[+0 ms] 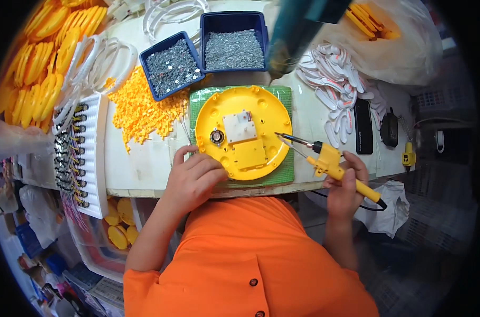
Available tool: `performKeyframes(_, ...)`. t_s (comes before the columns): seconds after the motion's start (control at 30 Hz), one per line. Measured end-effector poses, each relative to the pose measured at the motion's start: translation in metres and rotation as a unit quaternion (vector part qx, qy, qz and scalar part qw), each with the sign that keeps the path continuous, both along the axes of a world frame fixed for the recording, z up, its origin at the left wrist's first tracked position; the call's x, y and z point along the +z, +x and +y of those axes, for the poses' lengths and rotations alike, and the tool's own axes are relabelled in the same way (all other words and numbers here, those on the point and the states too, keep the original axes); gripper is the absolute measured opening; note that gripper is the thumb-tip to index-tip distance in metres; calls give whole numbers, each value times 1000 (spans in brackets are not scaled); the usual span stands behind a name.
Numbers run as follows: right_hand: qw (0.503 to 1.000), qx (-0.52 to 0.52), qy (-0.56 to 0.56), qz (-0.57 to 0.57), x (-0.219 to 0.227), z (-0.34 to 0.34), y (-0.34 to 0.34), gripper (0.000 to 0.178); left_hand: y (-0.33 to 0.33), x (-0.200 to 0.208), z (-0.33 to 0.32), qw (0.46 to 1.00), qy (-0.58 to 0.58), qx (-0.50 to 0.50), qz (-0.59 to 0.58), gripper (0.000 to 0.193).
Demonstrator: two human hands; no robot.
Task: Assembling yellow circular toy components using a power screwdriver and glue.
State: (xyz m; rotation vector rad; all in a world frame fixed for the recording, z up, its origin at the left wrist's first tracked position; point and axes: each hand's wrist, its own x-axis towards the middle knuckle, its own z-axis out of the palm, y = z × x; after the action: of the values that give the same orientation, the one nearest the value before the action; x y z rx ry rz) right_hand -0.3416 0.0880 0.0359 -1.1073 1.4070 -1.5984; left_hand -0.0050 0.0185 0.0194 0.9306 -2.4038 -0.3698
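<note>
Yellow plastic round shell (pixel 262 129), lying hollow side up on the green mat (pixel 287 108), straight ahead of the orange shirt (pixel 234 248). Looks light and rigid, likely smooth enough to slide or turn under a sideways push. Probably most delicate at the round speaker-like part (pixel 217 137); seemingly sturdier around the white block (pixel 239 127). Best steadied by the raised rim, well clear of the metal tip (pixel 298 139). Left hand (pixel 195 177) at the lower-left rim, fingers bent and close together, pinch or mere rest impossible to make out. Right hand (pixel 348 187) wrapped around the yellow soldering tool (pixel 330 159), tip over the right side, contact unclear.
</note>
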Motion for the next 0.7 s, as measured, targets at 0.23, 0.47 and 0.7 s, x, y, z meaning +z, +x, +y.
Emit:
performKeyframes(0.23, 993, 115, 27, -11, 9, -7, 23, 43, -3, 9, -13, 994, 67, 67, 49, 12)
performKeyframes(0.47, 987, 113, 4, 116, 11, 3, 40, 43, -28, 1, -8, 977, 10, 205, 53, 12)
performKeyframes(0.7, 929, 177, -121, 302, 6, -12, 46, 39, -35, -4, -7, 965, -21, 258, 42, 11)
